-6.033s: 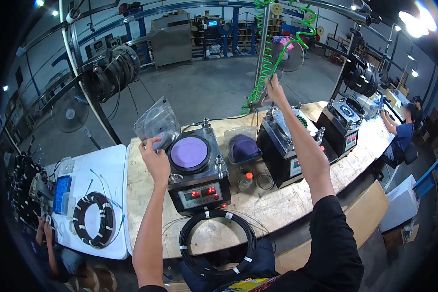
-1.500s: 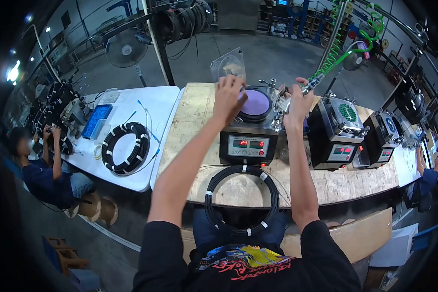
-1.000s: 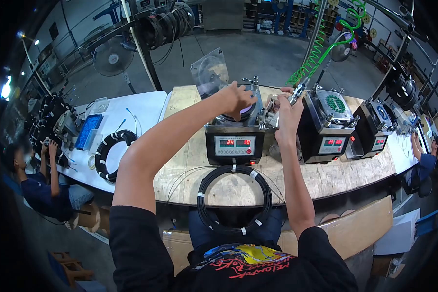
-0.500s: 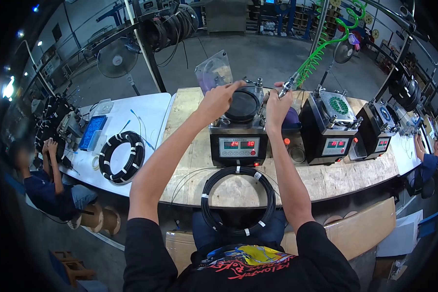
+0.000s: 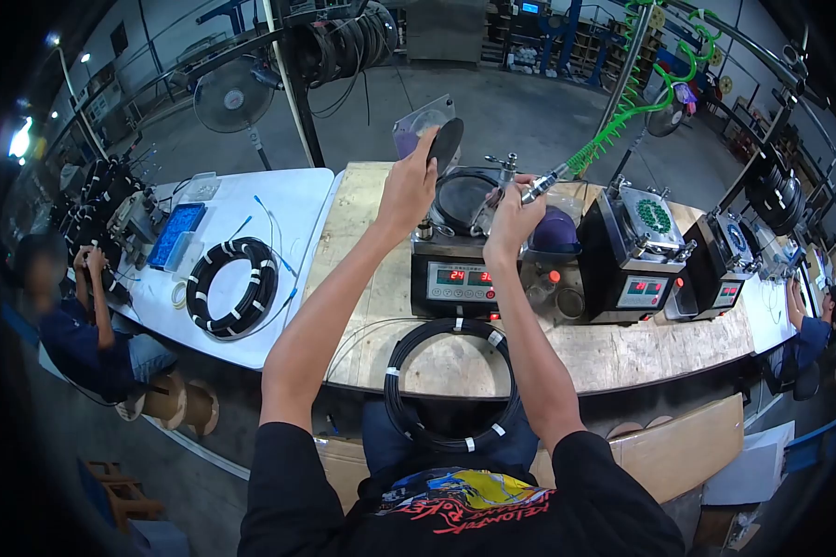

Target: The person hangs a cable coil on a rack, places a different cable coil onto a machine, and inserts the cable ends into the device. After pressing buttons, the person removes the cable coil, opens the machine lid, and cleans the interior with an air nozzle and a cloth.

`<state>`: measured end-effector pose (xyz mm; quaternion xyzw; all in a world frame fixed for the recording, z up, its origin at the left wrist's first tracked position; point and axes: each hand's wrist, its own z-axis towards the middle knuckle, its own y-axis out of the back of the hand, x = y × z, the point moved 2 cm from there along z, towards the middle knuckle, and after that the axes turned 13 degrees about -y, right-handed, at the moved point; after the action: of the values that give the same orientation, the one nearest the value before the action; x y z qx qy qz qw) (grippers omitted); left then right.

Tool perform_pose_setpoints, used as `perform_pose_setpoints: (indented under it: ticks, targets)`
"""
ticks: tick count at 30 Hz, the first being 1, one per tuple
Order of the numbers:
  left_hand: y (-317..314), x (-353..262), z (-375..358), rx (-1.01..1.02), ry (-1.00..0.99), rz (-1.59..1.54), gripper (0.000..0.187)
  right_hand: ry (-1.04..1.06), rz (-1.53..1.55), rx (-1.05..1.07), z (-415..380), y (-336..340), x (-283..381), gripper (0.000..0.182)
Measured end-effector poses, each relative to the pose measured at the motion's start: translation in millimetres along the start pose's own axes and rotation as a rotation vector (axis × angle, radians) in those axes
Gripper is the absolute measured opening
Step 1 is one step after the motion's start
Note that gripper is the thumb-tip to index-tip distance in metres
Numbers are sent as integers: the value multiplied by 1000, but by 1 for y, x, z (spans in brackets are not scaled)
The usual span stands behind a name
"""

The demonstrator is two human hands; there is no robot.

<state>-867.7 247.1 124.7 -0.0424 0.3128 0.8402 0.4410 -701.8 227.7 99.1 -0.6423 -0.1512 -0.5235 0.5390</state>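
Observation:
My left hand (image 5: 411,186) holds up a thin dark disc (image 5: 447,146), tilted nearly upright, above and left of the nearest machine (image 5: 455,280). A round dark plate (image 5: 464,200) shows on that machine's top. My right hand (image 5: 515,223) is wrapped round a metal air nozzle (image 5: 541,187) on a green coiled hose (image 5: 613,121), at the right side of the plate. A clear panel (image 5: 422,125) stands behind the disc. Below the machine, a coil of black cable (image 5: 392,381) with white ties hangs over the bench's front edge.
Two similar machines (image 5: 633,255) (image 5: 723,251) stand to the right, beside a purple round object (image 5: 555,229) and a glass jar (image 5: 569,303). Another black coil (image 5: 232,288) and a blue tray (image 5: 177,237) lie on the white table (image 5: 316,200). Co-workers (image 5: 88,343) (image 5: 813,330) sit at both sides.
My left hand has lifted the dark disc up and left off the machine's top. My right hand has moved slightly left with the nozzle. The view has shifted a little.

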Motion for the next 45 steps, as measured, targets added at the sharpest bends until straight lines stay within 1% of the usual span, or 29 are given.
perform_pose_setpoints:
  ticks: [3, 5, 6, 9, 11, 12, 15, 16, 18, 21, 24, 27, 30, 33, 36, 39, 42, 45]
  targets:
    - [-1, -5, -3, -33, -3, -11, 48, 111, 16, -115, 7, -8, -4, 12]
    - [-1, -8, -5, 8, 16, -3, 47, 165, 30, -198, 13, -8, 0, 9]
    - [-2, -9, -6, 29, 24, 1, 46, 172, -56, -217, 11, -4, 11, 8]
    - [2, -21, -6, 213, -4, 11, 46, 320, -118, -290, 28, 16, 23, 9]
    - [-3, -19, -9, 324, -173, -9, 48, 307, -78, -217, 57, 40, 18, 11]
    - [-7, -19, -9, 378, -259, -21, 48, 303, -58, -181, 60, 43, 25, 13]
    - [-22, -13, -8, 747, -436, 218, 48, 9, 108, -9, 60, 57, 43, 19]
    - [-24, -11, -8, 787, -365, 142, 47, 6, 78, 18, 64, 63, 44, 23]
    - [-27, -7, -9, 866, -223, -7, 47, -14, 77, 39, 61, 67, 52, 23]
    - [-30, -5, -13, 934, -153, 4, 47, -24, 67, 59, 62, 72, 53, 22]
    - [-32, -2, -13, 925, -114, -17, 49, -52, 96, 86, 57, 73, 58, 23]
    - [-41, 4, -12, 902, -127, 23, 52, -67, 114, 94, 51, 69, 60, 23]
    - [-49, 10, -8, 862, -178, -7, 54, -67, 107, 88, 51, 70, 58, 23]
    - [-51, 9, -2, 876, -124, -8, 55, -83, 90, 92, 51, 72, 58, 23]
    - [-49, 6, -4, 828, -184, 31, 56, -101, 106, 110, 49, 74, 59, 23]
    - [-49, 5, -6, 788, -172, 12, 56, -113, 109, 112, 54, 77, 61, 23]
    - [-45, 5, -6, 757, -101, -29, 53, -108, 105, 98, 59, 73, 61, 23]
    - [-42, 6, -7, 763, -174, -60, 50, -111, 133, 129, 62, 66, 59, 22]
